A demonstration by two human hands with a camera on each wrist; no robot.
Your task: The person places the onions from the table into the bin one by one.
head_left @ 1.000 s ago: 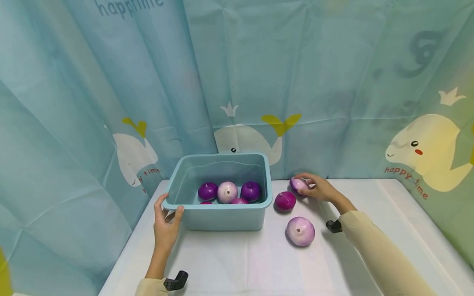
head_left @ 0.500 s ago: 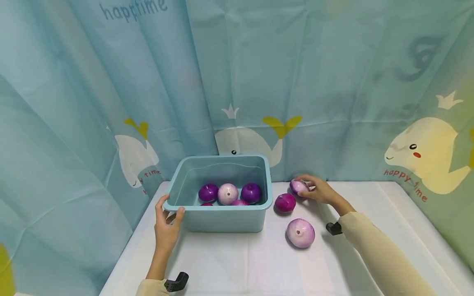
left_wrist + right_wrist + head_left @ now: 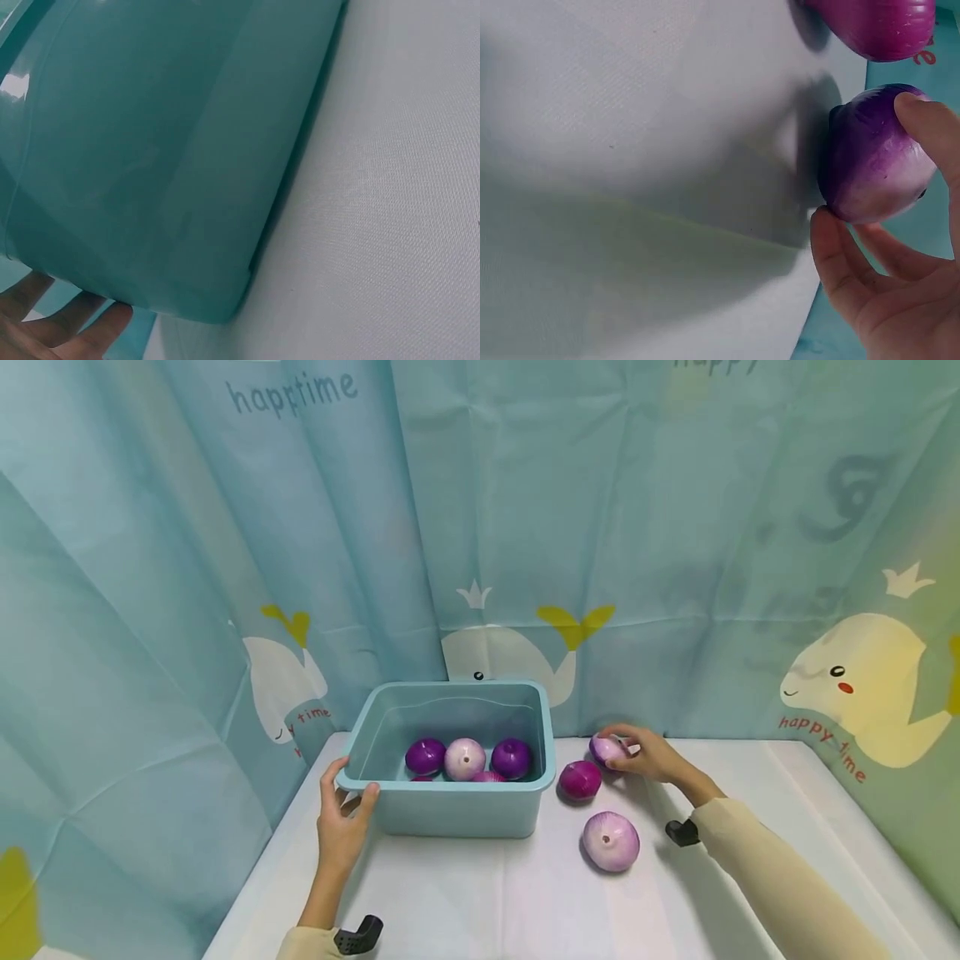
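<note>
My left hand (image 3: 343,827) holds the front left corner of a light blue plastic bin (image 3: 457,811), thumb at the front rim and fingers along the left side. In the left wrist view, those fingers (image 3: 97,328) lie against the bin's wall (image 3: 172,150). Inside the bin sit several onions, among them a pale one (image 3: 465,759) between two dark purple ones. At the table's back edge, my right hand (image 3: 651,755) pinches a purple-and-white onion (image 3: 877,154) between thumb and fingers. A magenta onion (image 3: 580,781) lies just left of it.
Nearer the front, a larger pale purple onion (image 3: 611,842) rests on the white table (image 3: 480,902), right of the bin. A blue curtain (image 3: 660,527) printed with whales hangs right behind the table and along its left side.
The head view has tilted up a little, so everything sits slightly lower in it. Both hands keep their places, the left on the bin and the right on the purple-and-white onion.
</note>
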